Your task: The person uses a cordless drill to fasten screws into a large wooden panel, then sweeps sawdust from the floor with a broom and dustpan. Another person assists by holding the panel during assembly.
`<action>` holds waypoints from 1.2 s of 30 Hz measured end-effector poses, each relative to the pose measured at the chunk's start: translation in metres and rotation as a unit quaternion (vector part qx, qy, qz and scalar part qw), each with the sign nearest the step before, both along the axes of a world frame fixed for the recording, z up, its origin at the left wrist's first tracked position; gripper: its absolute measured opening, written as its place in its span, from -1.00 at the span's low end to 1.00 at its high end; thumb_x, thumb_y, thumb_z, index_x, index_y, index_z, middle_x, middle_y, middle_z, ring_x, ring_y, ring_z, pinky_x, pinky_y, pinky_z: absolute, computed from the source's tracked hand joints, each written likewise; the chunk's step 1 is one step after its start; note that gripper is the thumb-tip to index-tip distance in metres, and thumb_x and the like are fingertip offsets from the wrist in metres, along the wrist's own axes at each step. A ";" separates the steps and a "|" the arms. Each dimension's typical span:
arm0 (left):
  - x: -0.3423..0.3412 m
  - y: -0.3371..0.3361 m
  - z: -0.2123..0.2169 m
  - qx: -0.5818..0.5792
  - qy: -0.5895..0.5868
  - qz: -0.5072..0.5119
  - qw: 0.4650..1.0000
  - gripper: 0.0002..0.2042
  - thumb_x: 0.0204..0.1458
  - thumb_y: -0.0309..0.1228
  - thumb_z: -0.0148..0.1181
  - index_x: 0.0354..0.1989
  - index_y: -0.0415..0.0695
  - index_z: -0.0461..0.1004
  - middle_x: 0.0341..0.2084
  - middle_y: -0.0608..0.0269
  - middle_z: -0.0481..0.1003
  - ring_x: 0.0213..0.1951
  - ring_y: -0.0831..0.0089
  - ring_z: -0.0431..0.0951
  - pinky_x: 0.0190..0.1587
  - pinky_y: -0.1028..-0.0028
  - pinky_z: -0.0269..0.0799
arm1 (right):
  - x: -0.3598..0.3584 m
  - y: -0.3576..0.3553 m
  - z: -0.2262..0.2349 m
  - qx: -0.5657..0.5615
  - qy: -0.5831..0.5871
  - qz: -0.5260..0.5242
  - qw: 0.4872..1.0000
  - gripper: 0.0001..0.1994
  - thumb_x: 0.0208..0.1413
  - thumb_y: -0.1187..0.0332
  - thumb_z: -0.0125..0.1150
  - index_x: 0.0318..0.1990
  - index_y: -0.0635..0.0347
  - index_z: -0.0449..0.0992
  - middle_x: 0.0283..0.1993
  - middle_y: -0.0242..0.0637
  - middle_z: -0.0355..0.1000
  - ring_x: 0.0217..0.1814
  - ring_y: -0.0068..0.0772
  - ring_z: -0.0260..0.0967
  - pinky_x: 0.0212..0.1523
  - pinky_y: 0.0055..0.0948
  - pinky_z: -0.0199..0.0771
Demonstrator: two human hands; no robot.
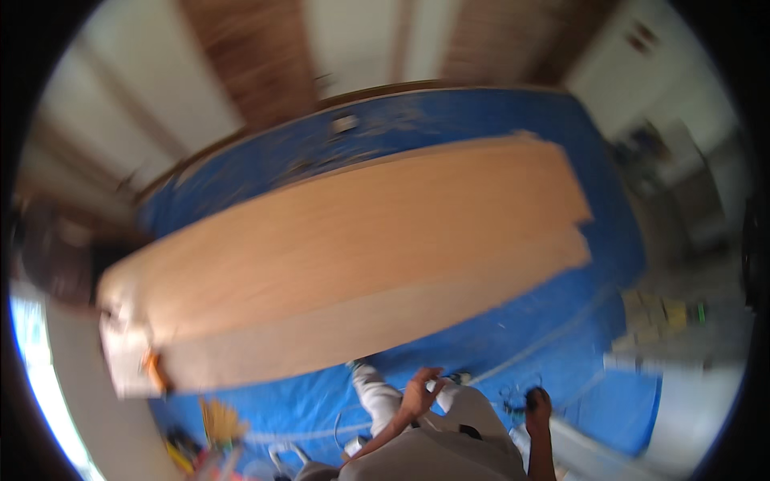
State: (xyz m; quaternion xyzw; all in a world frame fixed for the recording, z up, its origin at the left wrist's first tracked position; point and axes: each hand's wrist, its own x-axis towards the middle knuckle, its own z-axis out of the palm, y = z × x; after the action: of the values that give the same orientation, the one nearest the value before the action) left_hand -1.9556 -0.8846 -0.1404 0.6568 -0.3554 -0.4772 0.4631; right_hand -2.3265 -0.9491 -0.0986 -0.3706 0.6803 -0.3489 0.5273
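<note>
My left hand is in front of my body above my light trousers, its fingers loosely bent and apart with nothing seen in them. To the right, my right hand hangs lower by my side, its fingers closed round a small dark object whose kind is too blurred to make out. Ahead of both hands a long wooden panel lies on a blue sheet. Neither hand touches the panel. On its left end rests an orange tool, smeared by motion.
A paler strip runs along the panel's near side. Yellowish pieces and assorted items lie at lower left. More stacked yellowish pieces are at the right. A small pale box sits beyond the panel, near the wall.
</note>
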 end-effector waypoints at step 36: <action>-1.090 -0.915 0.266 -0.163 0.184 -0.697 0.674 -0.93 0.16 -0.51 0.26 -0.23 -0.20 0.57 -0.30 0.29 0.58 -0.19 0.55 0.53 -0.07 0.49 0.42 | -0.807 -0.656 0.226 -0.254 -0.368 -0.379 0.810 -0.59 0.19 0.43 0.33 0.06 0.14 0.20 -0.06 -0.12 0.49 -0.08 -0.28 0.51 -0.11 -0.22 0.58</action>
State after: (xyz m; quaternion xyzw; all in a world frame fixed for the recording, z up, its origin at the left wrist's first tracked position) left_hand -3.0451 -1.7992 0.1252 0.0315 -0.6896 -0.7073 0.1523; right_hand -3.1334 -1.6048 0.1271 -0.0477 0.4089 -0.7915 0.4518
